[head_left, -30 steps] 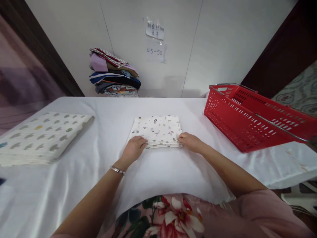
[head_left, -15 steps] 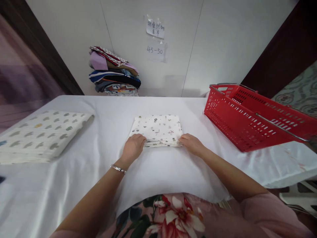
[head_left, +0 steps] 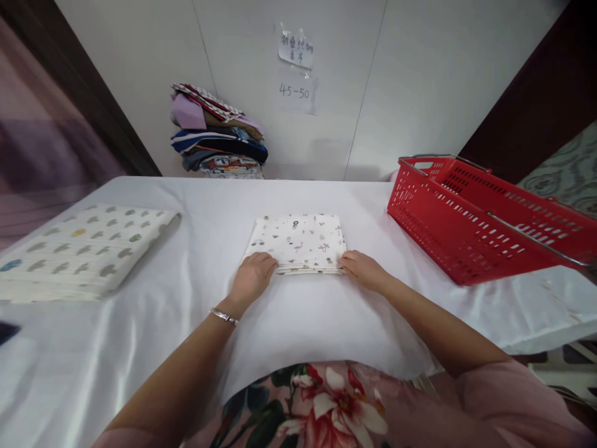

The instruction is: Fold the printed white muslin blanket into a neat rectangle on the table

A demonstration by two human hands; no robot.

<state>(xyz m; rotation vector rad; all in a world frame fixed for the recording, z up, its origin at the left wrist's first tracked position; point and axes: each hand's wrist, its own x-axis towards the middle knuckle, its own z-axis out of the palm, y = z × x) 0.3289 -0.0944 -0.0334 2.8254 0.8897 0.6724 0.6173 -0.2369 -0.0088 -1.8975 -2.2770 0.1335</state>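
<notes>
A white printed cloth [head_left: 298, 239], folded into a layered rectangle, lies flat on the table in front of me. My left hand [head_left: 254, 274] grips its near left corner, fingers bent over the edge. At the near right corner, my right hand [head_left: 362, 269] pinches the folded layers between thumb and fingers. The stacked folds show along the near edge between both hands. Parts of the two corners are hidden under my fingers.
A larger folded cloth with grey mushroom prints [head_left: 97, 242] lies at the left. On the right stands a red plastic basket [head_left: 466, 230]. Behind the far edge of the white-covered table [head_left: 153, 348] rises a stack of folded fabrics [head_left: 219, 140]. Paper signs [head_left: 296, 50] hang on the wall.
Both hands stay at the cloth's near corners. The near-edge folds lie slightly flatter and more even. The whole view has shifted a little.
</notes>
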